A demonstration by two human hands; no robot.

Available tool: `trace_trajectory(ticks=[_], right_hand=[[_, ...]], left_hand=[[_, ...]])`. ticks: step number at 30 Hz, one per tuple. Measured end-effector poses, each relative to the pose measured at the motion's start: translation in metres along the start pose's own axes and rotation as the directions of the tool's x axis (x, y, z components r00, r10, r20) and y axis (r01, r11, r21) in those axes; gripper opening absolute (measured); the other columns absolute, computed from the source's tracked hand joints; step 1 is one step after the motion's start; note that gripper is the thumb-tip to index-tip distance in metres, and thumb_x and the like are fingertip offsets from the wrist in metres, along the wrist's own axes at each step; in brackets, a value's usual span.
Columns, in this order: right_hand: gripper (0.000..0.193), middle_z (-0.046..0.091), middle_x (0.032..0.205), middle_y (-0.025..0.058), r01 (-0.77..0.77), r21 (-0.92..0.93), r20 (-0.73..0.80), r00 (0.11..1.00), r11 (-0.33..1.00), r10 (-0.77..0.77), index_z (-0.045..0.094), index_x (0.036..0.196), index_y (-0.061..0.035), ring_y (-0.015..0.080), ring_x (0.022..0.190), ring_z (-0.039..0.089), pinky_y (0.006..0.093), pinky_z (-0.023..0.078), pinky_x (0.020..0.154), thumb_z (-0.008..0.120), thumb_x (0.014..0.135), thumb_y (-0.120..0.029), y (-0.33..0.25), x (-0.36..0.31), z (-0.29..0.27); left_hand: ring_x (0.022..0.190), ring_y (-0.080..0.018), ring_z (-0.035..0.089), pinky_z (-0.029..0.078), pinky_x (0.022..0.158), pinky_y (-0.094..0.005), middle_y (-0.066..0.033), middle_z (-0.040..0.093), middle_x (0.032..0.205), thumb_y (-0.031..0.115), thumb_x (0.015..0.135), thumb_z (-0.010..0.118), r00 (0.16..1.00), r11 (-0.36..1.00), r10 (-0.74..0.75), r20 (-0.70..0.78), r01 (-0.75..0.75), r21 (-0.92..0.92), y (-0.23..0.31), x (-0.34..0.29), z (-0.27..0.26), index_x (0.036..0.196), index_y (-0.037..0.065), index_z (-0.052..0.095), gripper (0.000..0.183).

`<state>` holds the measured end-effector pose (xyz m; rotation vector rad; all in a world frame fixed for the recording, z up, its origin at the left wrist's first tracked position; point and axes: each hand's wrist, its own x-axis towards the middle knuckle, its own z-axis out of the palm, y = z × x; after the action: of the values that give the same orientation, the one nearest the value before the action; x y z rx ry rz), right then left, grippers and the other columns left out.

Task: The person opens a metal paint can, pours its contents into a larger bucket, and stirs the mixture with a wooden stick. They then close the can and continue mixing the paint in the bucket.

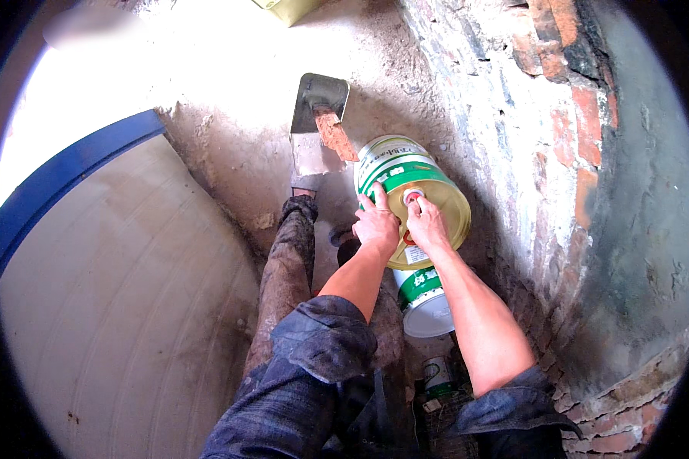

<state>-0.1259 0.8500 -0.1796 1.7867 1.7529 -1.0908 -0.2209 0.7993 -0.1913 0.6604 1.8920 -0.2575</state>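
A white, green and gold metal pail point(449, 210) stands tilted in front of me, its gold lid turned toward me. With bent fingers my right hand point(427, 224) pinches the small red and white spout cap point(413, 196) on that lid; the fingers partly cover it. My left hand point(377, 223) grips the pail's left rim, some fingers stretched over the green side. A red ring shape and a white label show on the lid below my right hand. Just beneath sits a second green and white pail point(421, 283) with a grey lid.
Ahead on the dusty floor lies a dark open metal container point(319, 90) with a rough reddish piece point(334, 138) leaning in it. A large pale drum point(130, 283) with a blue rim fills the left. Peeling brick wall point(513, 99) rises on the right. A small can point(437, 376) stands below.
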Motion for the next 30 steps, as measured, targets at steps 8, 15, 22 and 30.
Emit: trace_trajectory(ticks=[8, 15, 22, 30], right_hand=[[0.036, 0.065, 0.098, 0.0259, -0.046, 0.017, 0.013, 0.999, 0.999, 0.045, 0.063, 0.100, -0.0034, 0.0426, 0.093, 0.062, 0.0497, 0.048, 0.084, 0.043, 0.092, -0.032, -0.004, -0.005, -0.004], [0.036, 0.065, 0.097, 0.0253, -0.059, -0.020, 0.061, 0.996, 0.998, 0.060, 0.063, 0.101, -0.0042, 0.0422, 0.093, 0.062, 0.0495, 0.048, 0.084, 0.044, 0.092, -0.033, -0.005, -0.007, -0.017], [0.034, 0.066, 0.093, 0.0236, 0.073, -0.174, 0.123, 0.991, 0.982, -0.052, 0.064, 0.100, -0.0054, 0.0420, 0.088, 0.064, 0.0508, 0.049, 0.081, 0.046, 0.091, -0.032, 0.001, -0.005, -0.021], [0.019, 0.066, 0.095, 0.0161, 0.626, -0.605, 0.422, 0.776, 0.492, -0.469, 0.069, 0.092, -0.0059, 0.0326, 0.087, 0.066, 0.0465, 0.051, 0.075, 0.055, 0.086, -0.017, -0.005, -0.002, -0.055]], left_hand=[[0.113, -0.0396, 0.054, 0.051, 0.087, -0.0470, -0.0238, 0.032, 0.141, 0.032, 0.076, 0.074, 1.000, 1.000, 0.000, -0.009, 0.000, -0.002, 0.000, 0.001, 0.001, 0.149, 0.016, 0.010, 0.098], [0.113, -0.0394, 0.055, 0.051, 0.086, -0.0465, -0.0235, 0.032, 0.140, 0.032, 0.076, 0.076, 1.000, 1.000, 0.016, -0.006, -0.016, -0.013, -0.001, 0.001, 0.000, 0.149, 0.014, 0.008, 0.101], [0.108, -0.0399, 0.056, 0.052, 0.084, -0.0479, -0.0218, 0.040, 0.129, 0.032, 0.074, 0.077, 0.998, 0.999, 0.042, -0.055, -0.043, -0.014, -0.003, 0.000, 0.004, 0.146, 0.013, 0.014, 0.098], [0.123, -0.0426, 0.043, 0.042, 0.099, -0.0461, -0.0251, 0.041, 0.133, 0.023, 0.084, 0.065, 0.882, 0.878, 0.430, -0.192, -0.458, -0.139, -0.053, -0.034, -0.021, 0.141, 0.004, 0.027, 0.071]])
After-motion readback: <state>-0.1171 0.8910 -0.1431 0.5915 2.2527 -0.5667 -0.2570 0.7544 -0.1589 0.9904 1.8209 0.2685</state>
